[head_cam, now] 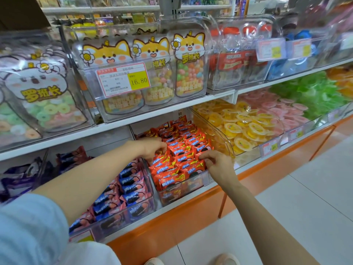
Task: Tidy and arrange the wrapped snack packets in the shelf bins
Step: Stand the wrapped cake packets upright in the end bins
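Observation:
A clear bin (193,185) on the lowest shelf is packed with rows of red wrapped snack packets (179,148). My left hand (152,148) reaches into the bin's left side, its fingers curled down onto a red packet. At the bin's front right, my right hand (215,163) pinches the edge of a red packet (194,166) between thumb and fingers. The neighbouring bin (141,205) on the left holds blue and pink wrapped packets (129,184).
Right of the red bin stand bins of yellow jelly cups (238,127), pink ones (282,111) and green ones (315,92). The shelf above carries lidded candy boxes (137,73) with a price tag. Purple packets (17,180) lie far left. An orange shelf base (181,226) meets the white tiled floor.

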Available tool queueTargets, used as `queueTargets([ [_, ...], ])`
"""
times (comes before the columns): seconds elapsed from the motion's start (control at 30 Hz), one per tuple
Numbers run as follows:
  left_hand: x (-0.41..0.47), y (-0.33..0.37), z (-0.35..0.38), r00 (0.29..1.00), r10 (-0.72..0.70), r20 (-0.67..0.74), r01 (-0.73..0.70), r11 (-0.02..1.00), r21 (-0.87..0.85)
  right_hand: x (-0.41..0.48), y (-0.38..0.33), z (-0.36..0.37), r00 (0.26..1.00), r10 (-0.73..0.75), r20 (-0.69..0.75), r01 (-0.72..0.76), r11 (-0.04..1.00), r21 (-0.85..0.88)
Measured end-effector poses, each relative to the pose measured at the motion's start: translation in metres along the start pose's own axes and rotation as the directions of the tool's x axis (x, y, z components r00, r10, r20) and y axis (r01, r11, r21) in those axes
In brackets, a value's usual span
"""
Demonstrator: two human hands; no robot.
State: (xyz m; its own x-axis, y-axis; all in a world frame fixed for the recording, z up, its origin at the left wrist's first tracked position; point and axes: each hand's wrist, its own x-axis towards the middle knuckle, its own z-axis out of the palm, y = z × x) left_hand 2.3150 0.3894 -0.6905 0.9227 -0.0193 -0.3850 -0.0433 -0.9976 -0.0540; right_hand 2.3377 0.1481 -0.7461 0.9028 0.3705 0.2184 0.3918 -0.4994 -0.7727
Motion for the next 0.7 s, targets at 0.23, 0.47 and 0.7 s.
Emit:
queueTargets([
  [0.23, -0.004, 0.010, 0.009, 0.978, -0.021, -0.209, 0.017, 1.000, -0.021, -0.001, 0.004, 0.002, 0.998, 0.020, -0.062, -0.021, 1.000, -0.016],
  [0.47, -0.070, 0.032, 0.019, 0.860, -0.081, -0.505, -0.082, 0.953, -0.292, -0.008, -0.015, 0.004, 0.996, -0.081, -0.037, 0.074, 0.984, -0.162],
  [0.7, -0.155, 0.047, 0.084, 0.679, -0.239, -0.695, -0.190, 0.856, -0.481, -0.017, -0.049, 0.017, 0.949, -0.294, -0.110, 0.254, 0.926, -0.281],
])
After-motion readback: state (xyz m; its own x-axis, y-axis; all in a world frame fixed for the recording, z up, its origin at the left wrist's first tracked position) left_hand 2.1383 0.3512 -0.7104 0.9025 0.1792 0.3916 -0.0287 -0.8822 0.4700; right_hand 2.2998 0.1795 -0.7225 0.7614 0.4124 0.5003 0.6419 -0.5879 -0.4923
